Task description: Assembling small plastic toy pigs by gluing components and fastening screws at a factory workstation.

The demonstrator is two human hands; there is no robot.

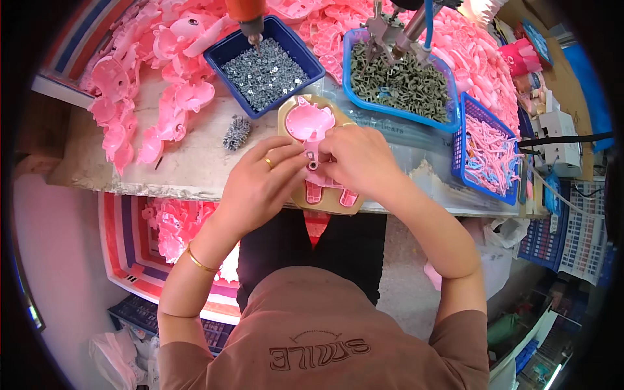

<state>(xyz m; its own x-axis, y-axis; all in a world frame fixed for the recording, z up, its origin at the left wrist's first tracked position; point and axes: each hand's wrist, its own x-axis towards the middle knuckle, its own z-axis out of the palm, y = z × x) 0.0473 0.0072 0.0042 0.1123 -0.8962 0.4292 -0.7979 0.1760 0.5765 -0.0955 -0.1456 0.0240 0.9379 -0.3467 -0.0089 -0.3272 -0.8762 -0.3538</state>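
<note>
A pink plastic toy shell (311,121) with a rounded head and two legs lies hollow side up in a tan holder (286,116) at the table's front edge. My left hand (263,182), with a ring on one finger, reaches over its left side; the fingers are stretched out and their tips touch the middle of the shell. From the other side, my right hand (364,156) bends its fingers into a pinch at the shell's body. Whatever sits between those fingertips is hidden. A small dark round part (312,165) shows in the shell between both hands.
Beyond the holder stand a dark blue bin (218,64) of small screws and a blue tub (364,103) of grey-green parts. A blue basket (459,146) of pink and blue strips is at right. Pink shells (172,107) pile behind; an orange screwdriver (247,10) hangs above. A screw clump (236,132) lies left.
</note>
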